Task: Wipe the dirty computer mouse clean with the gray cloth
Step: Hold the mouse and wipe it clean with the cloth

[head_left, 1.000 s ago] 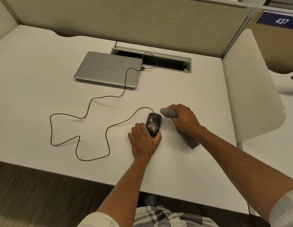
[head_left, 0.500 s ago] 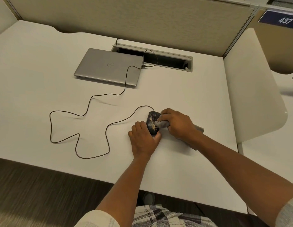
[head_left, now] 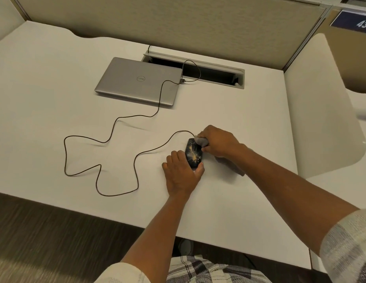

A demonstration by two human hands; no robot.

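At the near edge a plaid garment (head_left: 208, 268) shows at the person's lap, with light sleeves at both arms. Both forearms reach forward over the white desk (head_left: 55, 99).

The left hand (head_left: 183, 173) lies palm down on the desk, its grip closed around the near end of the mouse (head_left: 194, 153): fingers along the mouse's left side, thumb against its near right corner. The mouse is black, lying flat on the desk right of centre, its top streaked with yellowish specks of dirt.

The right hand (head_left: 217, 141) is just past and right of the mouse, its grip pinching a bunched end of the cloth (head_left: 201, 140) and pressing it onto the mouse's far right end. The remainder of the gray cloth trails back under the wrist and lies on the desk, a corner showing near the forearm.

A thin dark cable (head_left: 100, 166) leaves the mouse's far end, curves left, winds in loose loops across the desk, then runs up over the lid of a laptop (head_left: 137, 80) to a plug at its right edge. The laptop is silver, closed, and bears a round "DELL" logo, seen upside down.

Just behind the laptop is an open cable slot (head_left: 208, 73) in the desk, with a second cord at its left end.

Beyond stands a beige partition (head_left: 178, 17). At the upper right a dark blue sign (head_left: 355, 22) reads "437", cut off at the edge
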